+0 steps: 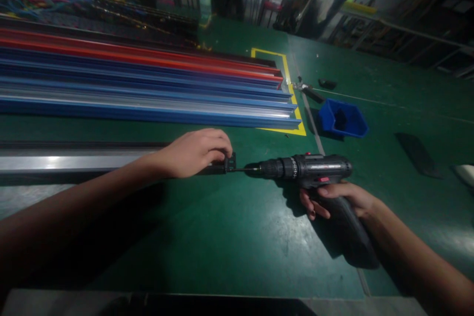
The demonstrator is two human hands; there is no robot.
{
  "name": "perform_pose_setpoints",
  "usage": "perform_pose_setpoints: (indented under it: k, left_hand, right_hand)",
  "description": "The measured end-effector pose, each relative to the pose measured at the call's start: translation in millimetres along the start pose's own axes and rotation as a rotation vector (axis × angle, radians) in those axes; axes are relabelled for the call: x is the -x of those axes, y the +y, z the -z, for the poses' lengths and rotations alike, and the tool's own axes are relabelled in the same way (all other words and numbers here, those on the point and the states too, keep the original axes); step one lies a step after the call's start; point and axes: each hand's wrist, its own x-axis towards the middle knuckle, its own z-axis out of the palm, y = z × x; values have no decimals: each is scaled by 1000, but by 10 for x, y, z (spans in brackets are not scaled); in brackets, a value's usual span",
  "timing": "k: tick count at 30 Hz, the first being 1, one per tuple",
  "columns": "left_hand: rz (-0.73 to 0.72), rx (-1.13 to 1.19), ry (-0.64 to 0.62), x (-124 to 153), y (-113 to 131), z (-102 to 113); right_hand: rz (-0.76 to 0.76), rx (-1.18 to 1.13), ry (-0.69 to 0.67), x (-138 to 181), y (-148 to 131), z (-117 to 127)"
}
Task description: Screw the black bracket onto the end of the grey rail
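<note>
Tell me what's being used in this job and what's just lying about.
In use, it seems:
black power drill, in the right hand
small black end piece, held by the left hand
long metal profile

Apparently just lying about:
red channels
blue channels
blue plastic bin

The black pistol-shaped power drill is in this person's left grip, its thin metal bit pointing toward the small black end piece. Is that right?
Not the left: the head view shows the black drill in the right grip, its thin bit pointing toward the black end piece.
</note>
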Motion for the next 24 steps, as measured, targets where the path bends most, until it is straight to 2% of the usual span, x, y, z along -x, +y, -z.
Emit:
perform_pose_setpoints:
  k: [24]
  left_hand:
    - [-8,-2,-3,3,7,6]
  right_hand:
    - [-8,-19,-5,8,22,40]
